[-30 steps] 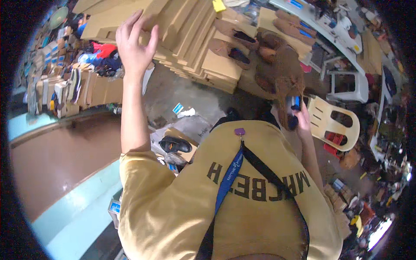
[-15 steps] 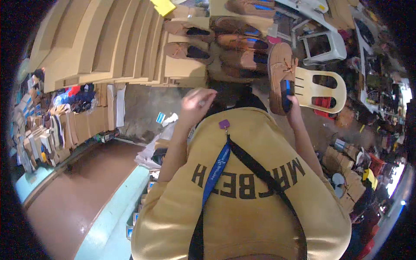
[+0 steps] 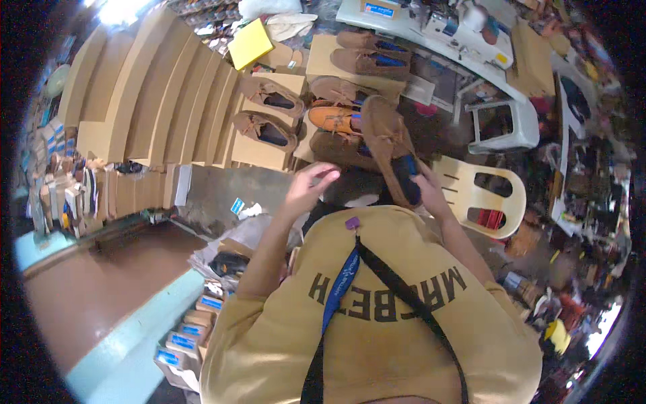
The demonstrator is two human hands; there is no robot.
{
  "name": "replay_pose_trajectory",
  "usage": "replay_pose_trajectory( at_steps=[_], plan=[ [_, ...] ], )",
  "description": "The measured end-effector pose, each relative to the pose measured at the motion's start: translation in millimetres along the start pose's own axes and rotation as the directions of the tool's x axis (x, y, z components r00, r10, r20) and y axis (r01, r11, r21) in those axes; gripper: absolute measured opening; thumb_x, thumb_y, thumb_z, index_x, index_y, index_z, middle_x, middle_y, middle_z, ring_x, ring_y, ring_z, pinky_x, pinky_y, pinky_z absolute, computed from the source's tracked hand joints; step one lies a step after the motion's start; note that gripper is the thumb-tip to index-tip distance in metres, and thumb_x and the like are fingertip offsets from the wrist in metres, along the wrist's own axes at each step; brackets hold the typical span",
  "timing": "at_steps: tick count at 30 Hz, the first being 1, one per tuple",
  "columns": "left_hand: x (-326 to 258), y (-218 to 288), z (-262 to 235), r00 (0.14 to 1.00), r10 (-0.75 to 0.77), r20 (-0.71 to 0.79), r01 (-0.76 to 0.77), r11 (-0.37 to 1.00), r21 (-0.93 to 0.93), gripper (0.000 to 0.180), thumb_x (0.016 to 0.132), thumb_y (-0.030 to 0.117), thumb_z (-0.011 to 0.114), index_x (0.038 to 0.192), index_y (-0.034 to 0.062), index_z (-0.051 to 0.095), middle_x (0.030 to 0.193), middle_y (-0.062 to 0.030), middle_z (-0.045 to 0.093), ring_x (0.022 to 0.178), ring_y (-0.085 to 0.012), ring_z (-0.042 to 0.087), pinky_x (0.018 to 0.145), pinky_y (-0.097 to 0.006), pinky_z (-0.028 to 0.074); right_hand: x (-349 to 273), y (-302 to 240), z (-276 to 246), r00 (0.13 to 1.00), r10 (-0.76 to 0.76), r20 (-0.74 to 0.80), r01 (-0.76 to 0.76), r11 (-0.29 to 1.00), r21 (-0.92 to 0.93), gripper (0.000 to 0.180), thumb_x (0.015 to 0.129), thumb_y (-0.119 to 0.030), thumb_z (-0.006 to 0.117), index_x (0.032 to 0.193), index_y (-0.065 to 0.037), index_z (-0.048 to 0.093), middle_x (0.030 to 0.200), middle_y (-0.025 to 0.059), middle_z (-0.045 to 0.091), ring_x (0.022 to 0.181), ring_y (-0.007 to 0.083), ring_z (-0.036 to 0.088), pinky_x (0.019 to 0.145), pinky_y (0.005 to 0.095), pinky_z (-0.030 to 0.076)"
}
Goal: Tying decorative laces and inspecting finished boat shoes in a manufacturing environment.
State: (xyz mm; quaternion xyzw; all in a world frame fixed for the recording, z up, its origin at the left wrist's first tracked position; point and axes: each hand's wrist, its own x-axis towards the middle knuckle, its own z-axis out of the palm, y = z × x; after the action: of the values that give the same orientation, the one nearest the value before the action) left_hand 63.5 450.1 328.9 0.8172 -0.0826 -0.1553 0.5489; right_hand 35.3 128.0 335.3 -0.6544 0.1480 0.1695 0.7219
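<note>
My right hand (image 3: 431, 193) grips a brown lace-up shoe (image 3: 383, 135) by its heel, the thumb at the blue-lined opening. The shoe is held toe away from me, above other shoes. My left hand (image 3: 308, 188) is raised in front of my body, fingers loosely bent and apart from the thumb, with nothing seen in it. Ahead of it a pair of brown shoes (image 3: 252, 126) lies on a cardboard box. Beside them, partly hidden by the held shoe, are an orange-tan shoe (image 3: 328, 119) and darker brown shoes (image 3: 330, 148). Another brown pair (image 3: 356, 62) sits farther back.
Stacked cardboard boxes (image 3: 155, 87) stand at the left, with a yellow pad (image 3: 250, 44) beyond. At the right are a cream plastic chair (image 3: 457, 175), a white stool (image 3: 521, 128) and a table with a sewing machine (image 3: 464, 40). Small boxes (image 3: 182, 342) sit low left.
The shoe in my right hand has moved left and down, over the other shoes, its toe now tilted left. My left hand has dropped slightly. The view has shifted, showing more of the far table.
</note>
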Motion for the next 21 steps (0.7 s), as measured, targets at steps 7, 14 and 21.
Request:
replay_pose_trajectory(
  at_steps=[7,14,21],
  plan=[
    [38,47,133,0.972,-0.218,-0.086,0.079,0.652,-0.754,0.058,0.094,0.023,0.069,0.141,0.0055,0.041,0.124,-0.0061,0.058,0.113,-0.0176,0.057,0.100,-0.033,0.044,60,-63,-7,0.848,-0.171,0.502,0.363,0.878,-0.313,0.042,0.096,-0.017,0.058,0.134,0.000,0.053,0.119,0.0099,0.062,0.114,0.0167,0.055,0.101,0.0314,0.042],
    [7,39,154,0.864,-0.454,-0.219,0.003,0.439,-0.899,0.056,0.083,0.007,0.061,0.136,0.0013,0.046,0.123,-0.0099,0.060,0.115,-0.0219,0.059,0.100,-0.036,0.049,90,-80,-36,0.633,-0.010,0.774,0.444,0.824,-0.353,0.042,0.098,-0.027,0.063,0.133,-0.004,0.060,0.121,0.0090,0.063,0.098,0.0130,0.063,0.083,0.0282,0.050],
    [-34,24,144,0.662,-0.650,-0.373,-0.040,0.467,-0.883,0.057,0.084,0.010,0.062,0.139,0.0056,0.046,0.124,-0.0067,0.059,0.117,-0.0196,0.055,0.105,-0.036,0.041,146,-104,-67,0.786,-0.010,0.618,0.442,0.708,-0.551,0.030,0.095,-0.019,0.068,0.120,-0.003,0.067,0.114,0.0073,0.068,0.097,0.0138,0.065,0.084,0.0285,0.051]
  ],
)
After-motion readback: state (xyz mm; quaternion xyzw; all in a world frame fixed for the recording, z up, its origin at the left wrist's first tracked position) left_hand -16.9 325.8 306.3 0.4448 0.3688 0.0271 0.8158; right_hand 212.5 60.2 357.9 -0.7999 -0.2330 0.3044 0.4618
